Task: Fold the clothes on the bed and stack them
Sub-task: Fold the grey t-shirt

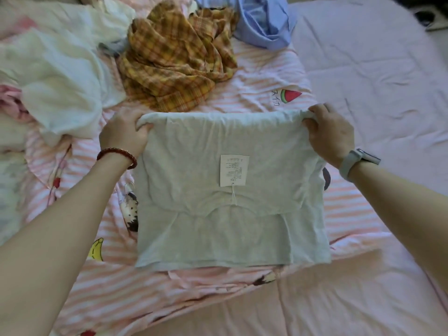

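Note:
A light grey t-shirt hangs folded in front of me, with a white paper tag on its middle. My left hand grips its top left corner and my right hand grips its top right corner, stretching the top edge taut between them. The shirt's lower edge lies on the pink striped quilt. Behind it lie a crumpled yellow plaid shirt, a blue shirt and white garments, all unfolded.
A plain pale pink sheet covers the right side of the bed and the near foreground. More pink and white fabric is bunched at the left edge. A dark object sits off the bed at the top right.

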A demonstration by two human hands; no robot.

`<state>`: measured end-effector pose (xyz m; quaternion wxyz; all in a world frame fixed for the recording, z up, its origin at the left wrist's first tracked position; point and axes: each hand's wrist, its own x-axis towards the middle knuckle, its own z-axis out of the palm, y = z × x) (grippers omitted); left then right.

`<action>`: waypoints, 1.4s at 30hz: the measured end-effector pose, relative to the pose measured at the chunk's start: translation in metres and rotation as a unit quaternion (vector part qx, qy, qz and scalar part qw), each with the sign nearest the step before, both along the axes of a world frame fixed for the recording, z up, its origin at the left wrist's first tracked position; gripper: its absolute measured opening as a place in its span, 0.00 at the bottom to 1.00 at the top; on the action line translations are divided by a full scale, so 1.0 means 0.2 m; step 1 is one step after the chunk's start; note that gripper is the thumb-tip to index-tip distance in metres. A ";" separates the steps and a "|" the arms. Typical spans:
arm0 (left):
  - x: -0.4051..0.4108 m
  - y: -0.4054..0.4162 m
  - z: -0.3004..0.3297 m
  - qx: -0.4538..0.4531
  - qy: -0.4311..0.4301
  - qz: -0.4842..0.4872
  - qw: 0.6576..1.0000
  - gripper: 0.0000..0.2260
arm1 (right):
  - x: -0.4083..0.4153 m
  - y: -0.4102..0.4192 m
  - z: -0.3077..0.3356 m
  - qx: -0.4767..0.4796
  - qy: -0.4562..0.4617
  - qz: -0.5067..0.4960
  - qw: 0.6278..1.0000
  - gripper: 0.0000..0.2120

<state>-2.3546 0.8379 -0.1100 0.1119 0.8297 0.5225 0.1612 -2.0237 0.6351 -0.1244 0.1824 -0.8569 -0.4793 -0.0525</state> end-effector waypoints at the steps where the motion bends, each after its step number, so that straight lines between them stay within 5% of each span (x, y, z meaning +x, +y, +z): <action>1: 0.00 -0.01 0.00 0.019 -0.007 -0.002 1.000 0.11 | -0.01 -0.01 0.00 0.013 -0.009 0.011 1.000 0.11; 8: -0.32 -0.35 -0.20 0.120 0.036 -0.163 0.979 0.06 | -0.21 -0.44 -0.17 -0.011 -0.031 0.156 0.987 0.14; 15: -0.62 -0.83 -0.50 0.092 0.080 -0.263 0.957 0.11 | -0.40 -0.90 -0.45 -0.095 -0.049 0.222 0.969 0.07; 20: -0.69 -1.00 -0.62 -0.008 0.152 -0.197 0.969 0.18 | -0.51 -1.01 -0.57 -0.178 -0.052 0.153 0.971 0.08; 25: -0.52 -1.00 -0.60 -0.009 0.104 -0.117 0.988 0.17 | -0.66 -0.81 -0.50 -0.098 -0.041 0.136 0.985 0.11; 32: -0.02 -0.97 -0.72 -0.008 0.184 -0.182 0.966 0.23 | -0.94 -0.33 -0.63 -0.198 -0.002 0.175 0.964 0.23; 37: -0.14 -0.69 -1.00 -0.014 0.250 -0.062 0.966 0.27 | -0.71 -0.33 -0.91 -0.242 -0.003 0.133 0.961 0.26; 42: -0.29 -0.56 -1.03 -0.098 0.215 0.044 0.971 0.27 | -0.33 -0.58 -0.96 -0.263 0.003 0.019 0.965 0.27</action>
